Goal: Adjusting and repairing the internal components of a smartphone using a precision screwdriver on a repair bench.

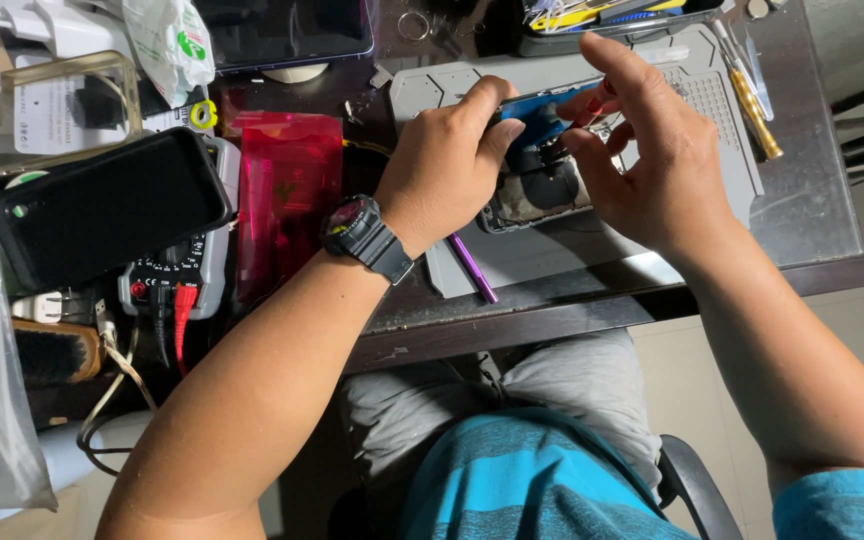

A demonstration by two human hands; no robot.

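Both hands pinching at opened phone (pixel 537 190) on grey mat (pixel 697 110), left hand (pixel 447 165) steadying, right hand (pixel 652 150) lifting what looks like blue panel (pixel 542 115); next needs gentle, even prying

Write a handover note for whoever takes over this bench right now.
Left hand: steadies the opened phone on the grey repair mat, thumb on its blue panel.
Right hand: fingers pinch the same panel's upper edge.
Done: panel partly lifted, insides showing.
Left: panel not yet off.
Nearby: purple pry tool under the left wrist, multimeter to the left, screwdriver to the right.
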